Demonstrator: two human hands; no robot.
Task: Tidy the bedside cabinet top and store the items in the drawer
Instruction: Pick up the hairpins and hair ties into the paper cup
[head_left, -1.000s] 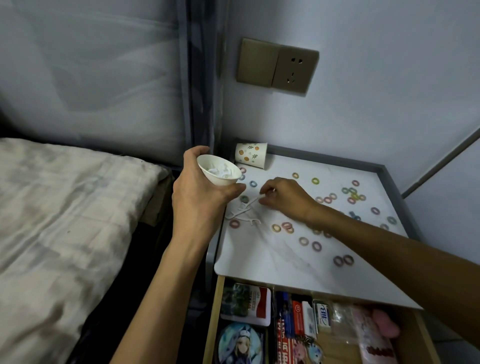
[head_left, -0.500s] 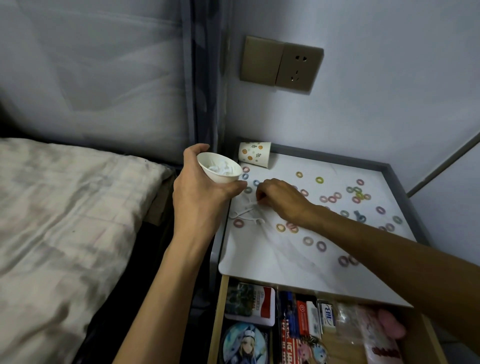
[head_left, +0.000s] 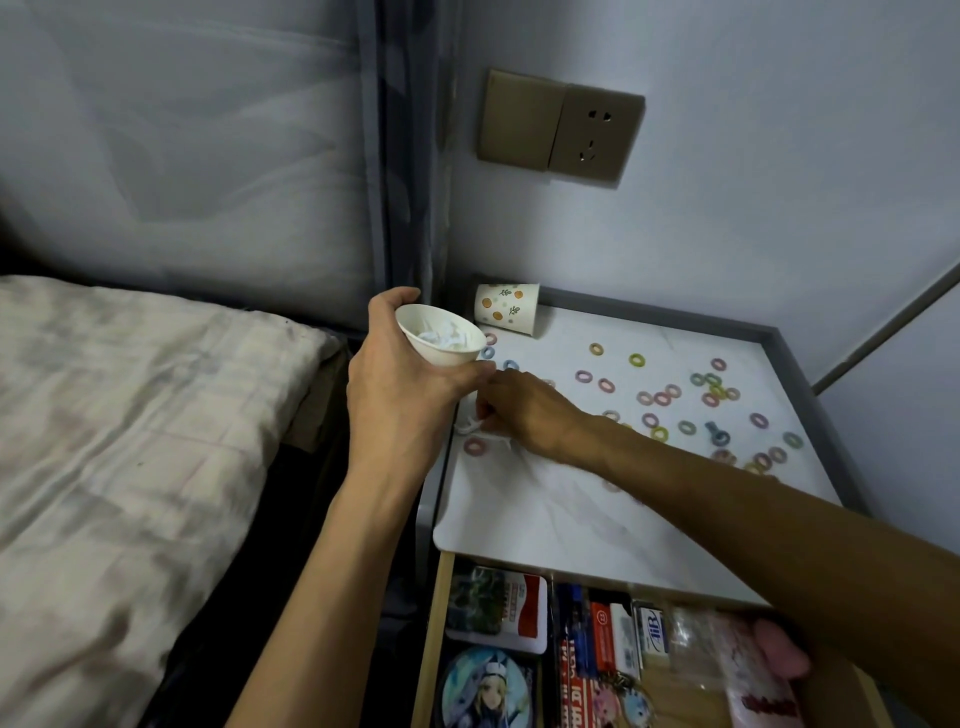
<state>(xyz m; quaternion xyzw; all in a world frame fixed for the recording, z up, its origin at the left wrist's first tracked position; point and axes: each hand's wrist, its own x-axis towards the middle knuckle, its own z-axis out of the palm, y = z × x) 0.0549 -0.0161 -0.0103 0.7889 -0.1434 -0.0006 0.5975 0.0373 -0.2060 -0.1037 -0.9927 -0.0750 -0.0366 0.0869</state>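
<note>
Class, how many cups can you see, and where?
2. A white cup held in the left hand; a patterned cup at the back left corner of the cabinet top. Others may be hidden.

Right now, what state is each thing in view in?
white cup: held tilted by left hand, white scraps inside
patterned cup: on its side at the back
rings: scattered loose on the cabinet top
white strips: on the top, pinched by right hand
drawer: open, holding items
</note>
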